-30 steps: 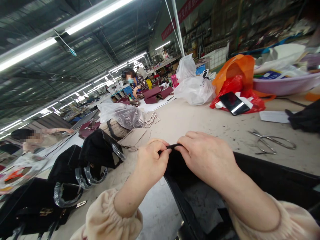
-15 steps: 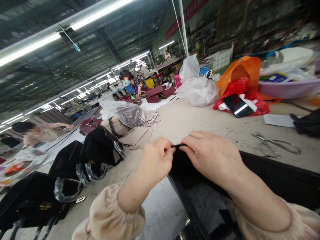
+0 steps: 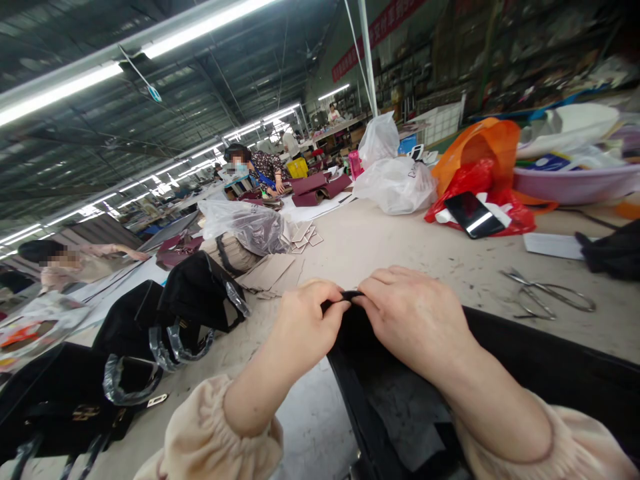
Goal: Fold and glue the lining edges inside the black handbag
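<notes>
Mid-frame, I see the left hand point(image 3: 313, 321) and right hand point(image 3: 417, 313) pinching the black piece point(image 3: 550, 363) by its rim — likely light, pliable, best held along that edge.

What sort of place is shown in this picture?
Most likely a bag-making workshop: black bags with plastic-wrapped handles line the left side, scissors lie on the worktable, and a co-worker leans beside maroon pieces farther back.

A bag-making workshop is indicated: tube lights point(image 3: 210, 27) are hung in rows beneath a metal roof point(image 3: 165, 113), black bags point(image 3: 187, 290), beige pieces point(image 3: 273, 272) and scissors point(image 3: 533, 285) are spread along a counter point(image 3: 400, 243), and a co-worker point(image 3: 270, 167) is seen bent beside maroon pieces point(image 3: 317, 190).
</notes>
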The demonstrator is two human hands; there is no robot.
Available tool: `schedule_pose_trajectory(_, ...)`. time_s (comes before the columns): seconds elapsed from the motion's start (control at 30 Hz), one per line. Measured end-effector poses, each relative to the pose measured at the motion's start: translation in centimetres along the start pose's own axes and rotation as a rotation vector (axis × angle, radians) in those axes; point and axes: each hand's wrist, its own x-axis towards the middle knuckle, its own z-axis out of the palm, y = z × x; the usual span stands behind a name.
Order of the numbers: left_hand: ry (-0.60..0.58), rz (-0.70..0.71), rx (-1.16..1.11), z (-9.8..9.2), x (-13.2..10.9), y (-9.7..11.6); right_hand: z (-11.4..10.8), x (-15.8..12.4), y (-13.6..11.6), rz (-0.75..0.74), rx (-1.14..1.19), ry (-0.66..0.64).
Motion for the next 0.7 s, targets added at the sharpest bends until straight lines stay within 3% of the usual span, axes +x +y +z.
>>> schedule_pose_trajectory(0.17,0.069,-0.042,0.052,-1.4,-1.2,-0.2,0.0,0.1,0.5,0.035,-0.006,0.006)
schedule_pose_trajectory(0.4,0.028,-0.054,0.165,-1.8,-1.2,0.5,-0.4,0.1,0.3,0.05,-0.004,-0.031)
schedule_pose_trajectory(0.7,-0.201,-0.25,0.048,-2.5,-0.9,-0.7,-0.4,-0.1,-0.2,0.074,0.016,-0.022)
